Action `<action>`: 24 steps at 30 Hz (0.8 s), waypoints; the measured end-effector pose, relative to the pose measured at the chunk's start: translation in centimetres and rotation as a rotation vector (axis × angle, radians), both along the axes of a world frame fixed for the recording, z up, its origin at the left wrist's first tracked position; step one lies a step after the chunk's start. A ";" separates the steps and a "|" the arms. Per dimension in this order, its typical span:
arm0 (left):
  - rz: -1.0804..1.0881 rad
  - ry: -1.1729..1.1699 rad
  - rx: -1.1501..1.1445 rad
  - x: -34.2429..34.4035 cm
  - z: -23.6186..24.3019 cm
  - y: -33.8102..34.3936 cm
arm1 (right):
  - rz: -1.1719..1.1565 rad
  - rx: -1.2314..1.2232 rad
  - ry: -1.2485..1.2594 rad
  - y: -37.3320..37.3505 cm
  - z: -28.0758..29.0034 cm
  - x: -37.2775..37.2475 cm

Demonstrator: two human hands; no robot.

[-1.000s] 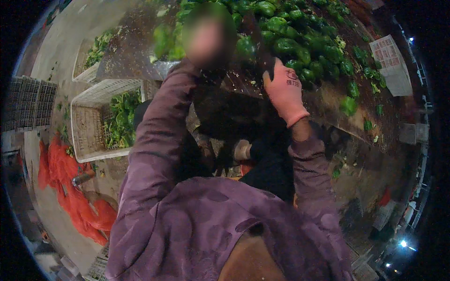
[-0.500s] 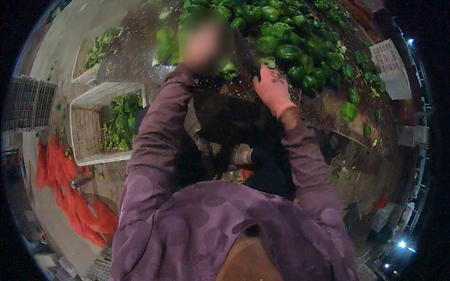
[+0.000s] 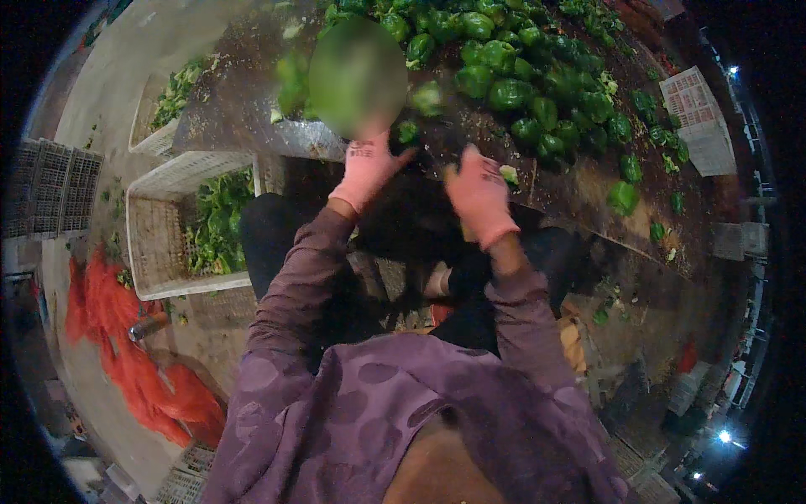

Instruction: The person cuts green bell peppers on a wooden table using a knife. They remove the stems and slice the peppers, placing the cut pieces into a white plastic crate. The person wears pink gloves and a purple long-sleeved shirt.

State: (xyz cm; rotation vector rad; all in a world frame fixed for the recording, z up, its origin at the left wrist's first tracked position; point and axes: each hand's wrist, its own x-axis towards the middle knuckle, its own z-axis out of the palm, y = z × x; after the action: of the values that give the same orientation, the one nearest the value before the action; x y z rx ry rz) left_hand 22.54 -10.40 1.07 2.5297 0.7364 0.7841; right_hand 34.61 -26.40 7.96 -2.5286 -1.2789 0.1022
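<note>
My left hand (image 3: 365,172), in a pink glove, reaches to the near edge of a dark work surface (image 3: 571,189), thumb stretched out beside a small green pepper (image 3: 409,132); its upper fingers fade into a blurred patch. My right hand (image 3: 480,197), also gloved in pink and slightly smeared, is lower and to the right, fingers curled around something I cannot make out, beside a pale green pepper piece (image 3: 510,175). A large heap of green peppers (image 3: 512,92) covers the surface's back and right, with a pale green piece (image 3: 426,99) above my hands.
A white crate (image 3: 151,193) of green trimmings stands at left, another (image 3: 151,88) behind it. Stacked crates (image 3: 46,185) are at far left. Red mesh sacks (image 3: 168,395) and a metal cylinder (image 3: 147,326) lie on the floor. A pale crate (image 3: 697,118) sits beyond the heap at right.
My left hand has come down toward me from the blurred upper area, showing its glove. My right hand has moved lower and toward me, away from the pepper heap.
</note>
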 end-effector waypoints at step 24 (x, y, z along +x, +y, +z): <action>0.181 -0.170 -0.232 -1.7 3.5 -0.1 | 0.272 0.320 0.015 -0.7 10.8 1.5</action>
State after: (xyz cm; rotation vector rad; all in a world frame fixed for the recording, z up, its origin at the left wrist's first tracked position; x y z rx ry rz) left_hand 20.87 -10.45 4.60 2.1833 0.9486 0.9040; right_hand 36.09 -27.10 18.76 -2.0762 -1.4945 -0.0232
